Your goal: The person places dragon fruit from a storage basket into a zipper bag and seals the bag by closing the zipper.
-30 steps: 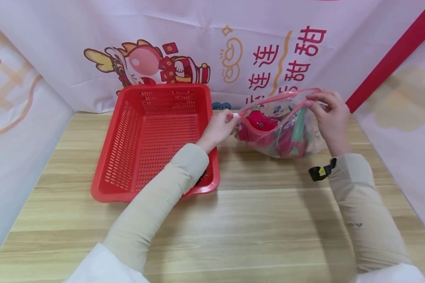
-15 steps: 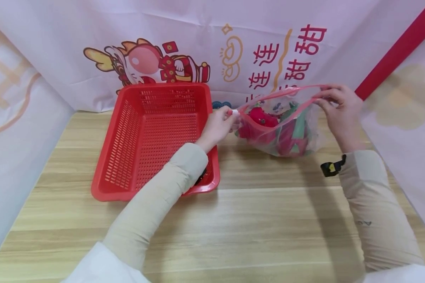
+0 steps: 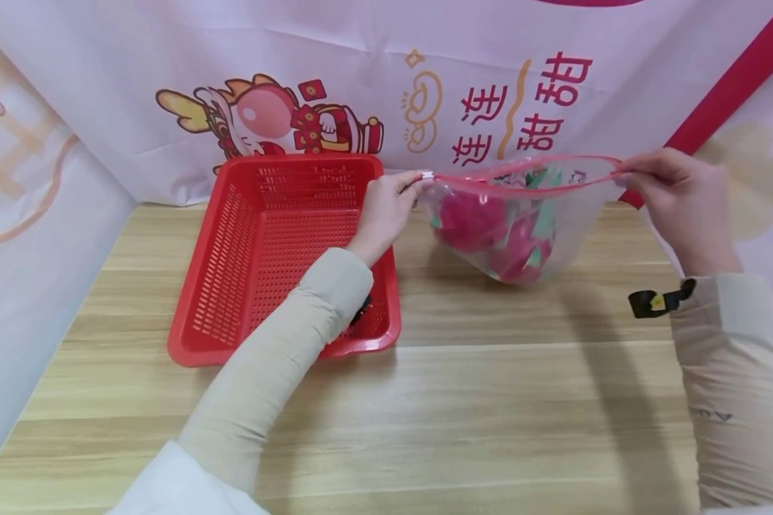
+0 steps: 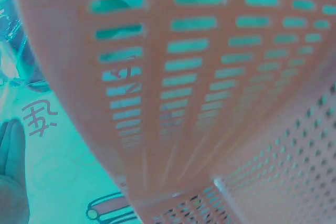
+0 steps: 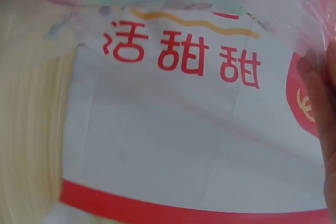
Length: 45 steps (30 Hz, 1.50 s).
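A clear zip bag [image 3: 576, 222] with a pink-red zip along its mouth hangs between my two hands over the right part of the table. Inside it are bundled dark-pink things [image 3: 472, 220] with green parts [image 3: 545, 218]; the plastic blurs their kind. My left hand [image 3: 385, 213] pinches the left end of the mouth, right at the white slider [image 3: 428, 175]. At the opposite end, the fingers and thumb of my right hand [image 3: 686, 204] pinch the corner. The mouth is stretched nearly straight, its two edges slightly apart. In the right wrist view, fingers [image 5: 317, 98] grip the plastic at the right edge.
A red perforated plastic basket [image 3: 193, 315] stands left of the bag, under my left forearm; its wall [image 4: 152, 93] fills most of the left wrist view. Behind the wooden table [image 3: 489, 415] hangs a printed white cloth [image 3: 335, 43]. A black strap [image 3: 660, 302] sits by my right cuff.
My right hand has moved right, drawing the bag's mouth from a wide gape into a long narrow slit. My left hand has risen a little, and the bag's mouth now faces upward.
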### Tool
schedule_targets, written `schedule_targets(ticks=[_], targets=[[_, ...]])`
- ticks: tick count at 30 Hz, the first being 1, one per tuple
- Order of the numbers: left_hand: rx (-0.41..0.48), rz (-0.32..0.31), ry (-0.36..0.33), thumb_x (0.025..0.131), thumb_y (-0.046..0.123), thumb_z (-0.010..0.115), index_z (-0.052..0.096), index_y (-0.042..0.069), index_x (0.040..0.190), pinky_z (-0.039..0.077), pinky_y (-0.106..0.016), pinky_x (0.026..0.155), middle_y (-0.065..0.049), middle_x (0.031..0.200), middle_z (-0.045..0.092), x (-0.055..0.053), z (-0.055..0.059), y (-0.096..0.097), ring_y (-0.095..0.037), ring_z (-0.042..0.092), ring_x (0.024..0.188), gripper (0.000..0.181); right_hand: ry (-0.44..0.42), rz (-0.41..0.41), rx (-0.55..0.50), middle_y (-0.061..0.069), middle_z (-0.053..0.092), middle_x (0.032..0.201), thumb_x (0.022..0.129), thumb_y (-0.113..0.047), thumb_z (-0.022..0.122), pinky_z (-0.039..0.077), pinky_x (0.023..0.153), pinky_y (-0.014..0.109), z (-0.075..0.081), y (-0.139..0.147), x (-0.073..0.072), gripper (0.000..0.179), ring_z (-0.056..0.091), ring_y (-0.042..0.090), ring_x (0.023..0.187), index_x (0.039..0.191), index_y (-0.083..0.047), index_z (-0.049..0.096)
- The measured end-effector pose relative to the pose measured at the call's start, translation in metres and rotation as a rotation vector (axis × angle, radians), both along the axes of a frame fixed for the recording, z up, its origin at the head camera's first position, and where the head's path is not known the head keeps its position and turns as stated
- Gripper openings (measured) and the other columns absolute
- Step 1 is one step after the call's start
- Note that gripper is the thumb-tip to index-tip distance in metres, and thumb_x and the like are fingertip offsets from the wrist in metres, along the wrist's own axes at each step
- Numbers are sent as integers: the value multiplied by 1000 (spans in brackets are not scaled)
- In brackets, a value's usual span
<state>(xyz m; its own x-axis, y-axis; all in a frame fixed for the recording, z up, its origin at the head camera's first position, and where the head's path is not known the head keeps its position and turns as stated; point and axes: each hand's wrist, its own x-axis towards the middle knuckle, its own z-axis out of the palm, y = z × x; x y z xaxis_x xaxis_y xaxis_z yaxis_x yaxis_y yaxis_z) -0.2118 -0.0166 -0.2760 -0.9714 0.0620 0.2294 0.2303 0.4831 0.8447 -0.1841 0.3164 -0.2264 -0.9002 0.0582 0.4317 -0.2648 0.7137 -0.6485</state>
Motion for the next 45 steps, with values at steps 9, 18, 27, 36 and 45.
schedule_targets(ticks=[9, 18, 27, 36, 45], targets=[[141, 1, 54, 95, 26, 57, 65, 7, 108, 43, -20, 72, -8, 102, 70, 3, 7, 1, -11, 54, 82, 25, -193, 12, -292, -22, 69, 82, 85, -22, 71, 46, 70, 4, 7, 1, 4, 32, 60, -2, 80, 115, -11, 70], [490, -107, -47, 96, 22, 52, 55, 3, 117, 48, -23, 99, -12, 115, 63, 4, 23, 6, -12, 59, 104, 29, 21, 212, -1050, 8, 68, 74, 77, -4, 75, 55, 73, 15, 0, -12, -3, 33, 64, 15, 66, 107, 7, 68], [539, -115, -61, 96, 18, 52, 56, 1, 117, 49, -22, 95, -15, 113, 63, 4, 17, 5, -9, 58, 98, 27, 49, 194, -1004, 5, 64, 79, 84, -2, 65, 56, 65, 15, -20, -22, -9, 18, 60, 11, 68, 101, 3, 69], [535, -37, -123, 97, 19, 52, 55, 1, 118, 52, -21, 81, -17, 113, 64, 0, 12, -1, -7, 57, 90, 28, -96, 99, -758, -3, 65, 97, 83, -14, 71, 52, 71, 8, -21, -30, -12, 29, 58, 7, 80, 111, -8, 71], [418, -51, -250, 89, 30, 66, 53, 13, 126, 52, -26, 87, -6, 119, 63, 0, 16, -3, -11, 60, 102, 43, -177, 75, -400, -13, 61, 93, 85, -20, 70, 46, 66, 7, -16, -30, -7, 22, 53, 6, 83, 107, -17, 72]])
